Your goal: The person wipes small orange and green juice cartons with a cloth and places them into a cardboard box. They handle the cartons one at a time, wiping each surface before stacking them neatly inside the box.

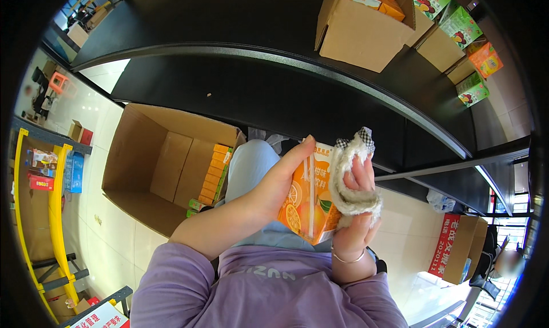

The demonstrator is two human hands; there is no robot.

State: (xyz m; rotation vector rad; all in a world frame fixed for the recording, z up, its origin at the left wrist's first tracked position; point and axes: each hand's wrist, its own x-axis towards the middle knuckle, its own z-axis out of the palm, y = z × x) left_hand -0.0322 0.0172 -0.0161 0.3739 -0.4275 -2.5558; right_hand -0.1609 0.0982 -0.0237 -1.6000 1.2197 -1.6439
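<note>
My left hand (286, 179) grips an orange drink carton (307, 196) with orange-slice pictures and a straw on its side, held upright over my lap. My right hand (360, 202) has its fingers curled in a fluffy white cloth (349, 185) with black-and-white checked bits, pressed against the carton's right side. A bracelet is on my right wrist. Below and left of the carton, an open cardboard box (131, 150) stands on the floor, holding several small orange and green cartons (211, 173) along its right side.
A black shelf (240, 70) spans the top, carrying cardboard boxes (366, 42) and green and orange cartons (460, 28). Yellow racking (60, 213) with goods stands at the left. A red-printed cardboard box (465, 248) sits at the right, near a blurred person (506, 259).
</note>
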